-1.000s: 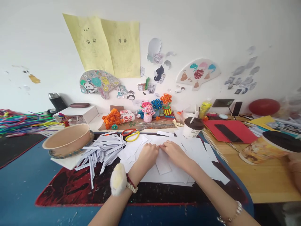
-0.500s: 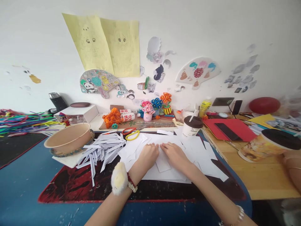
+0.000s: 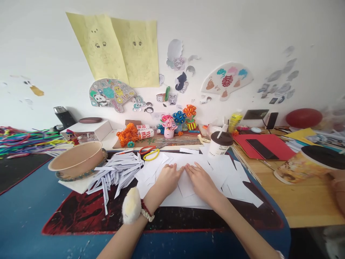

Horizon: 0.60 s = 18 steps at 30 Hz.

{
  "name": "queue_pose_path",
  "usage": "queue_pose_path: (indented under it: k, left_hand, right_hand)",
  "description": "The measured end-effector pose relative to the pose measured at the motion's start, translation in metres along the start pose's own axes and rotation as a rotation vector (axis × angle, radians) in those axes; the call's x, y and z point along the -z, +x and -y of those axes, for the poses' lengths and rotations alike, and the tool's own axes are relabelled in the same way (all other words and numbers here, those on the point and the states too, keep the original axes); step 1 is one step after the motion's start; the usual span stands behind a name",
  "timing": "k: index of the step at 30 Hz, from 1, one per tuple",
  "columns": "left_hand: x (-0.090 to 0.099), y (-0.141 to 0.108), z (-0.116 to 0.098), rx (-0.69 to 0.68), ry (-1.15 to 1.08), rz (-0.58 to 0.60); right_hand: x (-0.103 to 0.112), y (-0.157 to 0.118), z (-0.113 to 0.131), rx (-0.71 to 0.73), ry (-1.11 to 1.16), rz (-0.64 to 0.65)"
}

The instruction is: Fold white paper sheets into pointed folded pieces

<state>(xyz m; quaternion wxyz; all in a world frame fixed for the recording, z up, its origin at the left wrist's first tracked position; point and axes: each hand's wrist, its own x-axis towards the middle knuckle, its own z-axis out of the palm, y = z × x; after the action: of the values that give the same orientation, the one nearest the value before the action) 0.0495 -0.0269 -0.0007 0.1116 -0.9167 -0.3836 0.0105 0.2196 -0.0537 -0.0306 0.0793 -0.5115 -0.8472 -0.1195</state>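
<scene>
A small rectangular slip of white paper [image 3: 185, 186] lies on larger white sheets [image 3: 168, 200]. Both of my hands meet at its far edge, thumbs and fingertips close together. My left hand [image 3: 169, 177] has its fingers bent and pressed onto that edge. From the other side, my right hand [image 3: 199, 178] presses the slip with its fingers closer to straight. The fingers partly hide the slip's top edge. Left of my hands is a heap of folded white paper strips [image 3: 121, 169]. A plush wristband [image 3: 132, 205] sits on my left wrist.
A round tan bowl [image 3: 77, 160] stands at left. Scissors [image 3: 151, 154] lie behind the sheets. A lidded drink cup [image 3: 219, 144] is behind my right hand. Farther right are a phone [image 3: 261, 149] on a red folder [image 3: 287, 153], a big paper cup [image 3: 299, 167] and another person's hand [image 3: 336, 187].
My right hand's fingers have straightened and spread slightly on the slip. My left hand has shifted a little left. At far right, the other person's hand has moved up against the big cup.
</scene>
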Motion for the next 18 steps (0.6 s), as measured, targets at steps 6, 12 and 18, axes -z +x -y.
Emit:
queue_pose_path:
  k: [6,12,18]
  left_hand:
    - [0.002,0.003,-0.008,0.025,0.03,-0.012]
    - [0.001,0.006,-0.014,0.002,0.049,-0.019]
    - [-0.001,0.005,-0.01,-0.001,0.032,-0.023]
  right_hand:
    - [0.001,0.0,0.008,-0.065,-0.051,0.019]
    - [-0.001,0.001,0.012,-0.11,-0.091,0.033]
    - [0.001,-0.001,0.012,-0.128,-0.097,0.037]
